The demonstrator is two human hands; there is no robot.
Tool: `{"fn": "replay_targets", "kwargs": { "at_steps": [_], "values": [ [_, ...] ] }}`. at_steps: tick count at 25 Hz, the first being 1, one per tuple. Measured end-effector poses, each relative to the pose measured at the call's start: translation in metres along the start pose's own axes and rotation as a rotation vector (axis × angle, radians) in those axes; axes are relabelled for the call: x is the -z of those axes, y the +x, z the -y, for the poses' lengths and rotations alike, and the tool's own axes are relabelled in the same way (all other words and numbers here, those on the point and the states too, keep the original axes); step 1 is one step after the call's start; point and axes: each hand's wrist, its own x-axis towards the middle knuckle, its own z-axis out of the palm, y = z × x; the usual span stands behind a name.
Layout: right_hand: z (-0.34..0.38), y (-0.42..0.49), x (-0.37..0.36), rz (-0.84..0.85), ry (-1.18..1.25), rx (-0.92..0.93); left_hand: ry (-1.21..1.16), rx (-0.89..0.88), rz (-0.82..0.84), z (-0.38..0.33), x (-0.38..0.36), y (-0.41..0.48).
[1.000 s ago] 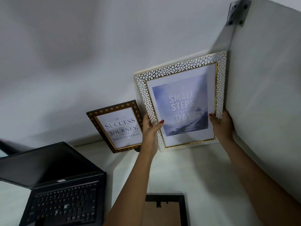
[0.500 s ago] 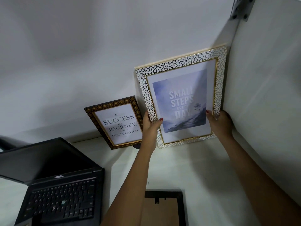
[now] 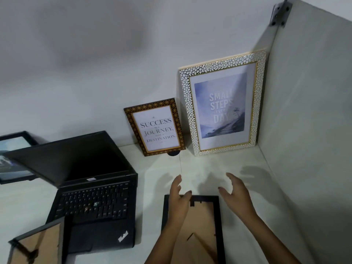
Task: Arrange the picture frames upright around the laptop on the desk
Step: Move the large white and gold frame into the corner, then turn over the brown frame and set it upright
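Head view: white mosaic frame (image 3: 222, 103) standing upright in worktop (image 3: 156, 191) corner, leaning on wall, just right of brown frame (image 3: 155, 127). Left hand (image 3: 178, 197) and right hand (image 3: 236, 193) hovering empty, fingers spread, over face-down black frame (image 3: 219, 221). Laptop (image 3: 91, 197) sitting open at left.

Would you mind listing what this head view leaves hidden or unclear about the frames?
- Black frame by the hands: face-down, its picture hidden; its lower end is cut off by the bottom edge.
- Left frame: partly behind the laptop lid and cut by the left edge.
- Corner frame: only its back shows.
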Motion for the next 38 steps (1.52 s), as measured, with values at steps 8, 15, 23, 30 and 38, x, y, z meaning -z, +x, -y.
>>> {"fn": "replay_targets", "kwargs": {
  "at_steps": [8, 15, 23, 30, 38],
  "values": [
    [0.011, -0.074, -0.079, 0.171, -0.377, -0.564, 0.558, 0.349, -0.033, 0.072, 0.074, -0.055],
    [0.013, -0.083, -0.103, -0.072, -0.085, -0.722, -0.031, 0.457, 0.154, 0.074, 0.119, -0.048],
    [0.116, -0.132, -0.128, -0.033, 0.476, -0.324, -0.175, 0.153, 0.074, 0.042, 0.219, -0.043],
    [0.247, -0.173, -0.192, 0.201, 0.479, 0.302, -0.388, 0.106, -0.023, 0.011, 0.336, -0.028],
    [0.306, -0.202, -0.31, 0.17, 0.373, 0.97, -0.693, -0.189, 0.24, -0.054, 0.444, -0.076]
  ]
}}
